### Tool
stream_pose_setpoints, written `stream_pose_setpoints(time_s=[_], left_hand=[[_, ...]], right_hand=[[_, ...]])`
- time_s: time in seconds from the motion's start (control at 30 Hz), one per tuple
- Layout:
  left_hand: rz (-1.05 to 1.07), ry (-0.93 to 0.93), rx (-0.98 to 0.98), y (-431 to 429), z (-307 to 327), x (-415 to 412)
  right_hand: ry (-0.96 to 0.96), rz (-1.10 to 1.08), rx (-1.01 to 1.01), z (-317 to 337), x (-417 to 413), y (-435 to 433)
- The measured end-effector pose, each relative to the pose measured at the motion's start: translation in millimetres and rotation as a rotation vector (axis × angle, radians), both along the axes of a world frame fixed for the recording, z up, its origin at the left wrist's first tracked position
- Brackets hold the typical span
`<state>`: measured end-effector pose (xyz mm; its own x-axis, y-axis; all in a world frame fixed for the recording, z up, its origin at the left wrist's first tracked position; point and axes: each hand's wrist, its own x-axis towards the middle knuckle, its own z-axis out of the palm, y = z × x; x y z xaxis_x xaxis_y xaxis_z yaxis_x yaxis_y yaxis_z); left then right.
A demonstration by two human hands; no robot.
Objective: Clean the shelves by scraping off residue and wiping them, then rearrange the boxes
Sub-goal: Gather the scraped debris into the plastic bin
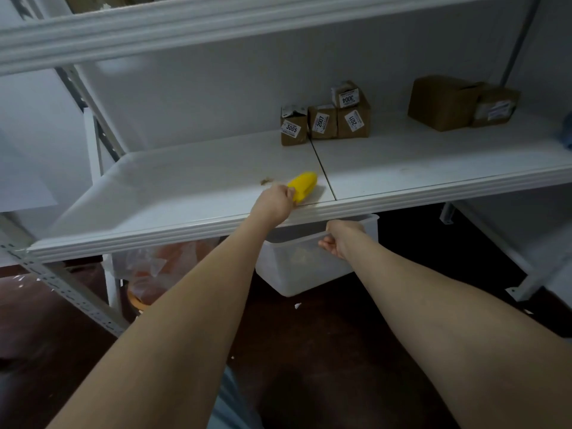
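While the left hand (274,203) reaches over the front edge of the white shelf (173,187), its fingers are curled tight round the near end of a yellow scraper (303,185). The scraper lies on the shelf near the front. Just left of it, a little patch of brown dirt (266,181) sits on the shelf, close to the knuckles. A thin dark line (323,171) where two shelf boards meet runs front to back, just right of the scraper.

The right hand (339,239) is lower, under the front edge of the shelf. Its fingers are hooked over the rim of a clear plastic tub (309,267) and grip it. The tub is tilted and sits just below the shelf, under the scraper.

At the back of the shelf stand four small brown boxes in a bunch. The 3005 box (293,126) is on the left, the 2007 box (322,121) is right beside it, and the 2011 box (353,120) comes next. The 3004 box (346,94) sits on top of the 2011 box. Well apart to the right stands a big brown box (442,102), with a smaller box (495,106) against its right side.

Another white top shelf (185,23) runs above. Down on the left, a see-through bag (154,261) with something orange inside sits under the shelf.
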<state>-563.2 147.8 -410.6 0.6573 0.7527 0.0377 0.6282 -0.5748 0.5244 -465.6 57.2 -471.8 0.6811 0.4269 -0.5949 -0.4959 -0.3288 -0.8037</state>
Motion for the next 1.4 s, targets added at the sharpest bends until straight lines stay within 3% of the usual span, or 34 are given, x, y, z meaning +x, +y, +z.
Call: stream_pose_setpoints(time_s=[0.1, 0.23, 0.33, 0.5, 0.63, 0.83, 1.03, 1.27, 1.4], left_hand=[[-0.021, 0.034, -0.084, -1, 3, -6], [0.284, -0.059, 0.027, 19, 8, -19], [0.369, 0.079, 0.021, 25, 0, -36], [0.217, 0.132, -0.076, 7, 0, -16], [0.120, -0.079, -0.364, -10, 22, 9], [0.253, -0.064, -0.070, 30, 6, 23], [0.186, 0.217, -0.003, 41, -2, 35], [-0.178, 0.125, -0.282, 7, 13, 43], [-0.146, 0.002, -0.145, 19, 15, 31]], right_hand=[[0.002, 0.005, -0.003, 1, -2, 2], [0.002, 0.012, -0.001, 0, -7, 3], [0.003, 0.024, 0.005, -1, -10, 3], [0.013, 0.019, -0.001, -2, -9, 6], [-0.007, 0.006, -0.008, -3, -7, 7], [-0.009, 0.012, -0.034, -5, 9, 1], [-0.001, -0.013, -0.036, -10, 23, 0], [-0.043, -0.056, -0.034, -7, 22, -2], [-0.037, -0.050, -0.049, -3, 22, -7]])
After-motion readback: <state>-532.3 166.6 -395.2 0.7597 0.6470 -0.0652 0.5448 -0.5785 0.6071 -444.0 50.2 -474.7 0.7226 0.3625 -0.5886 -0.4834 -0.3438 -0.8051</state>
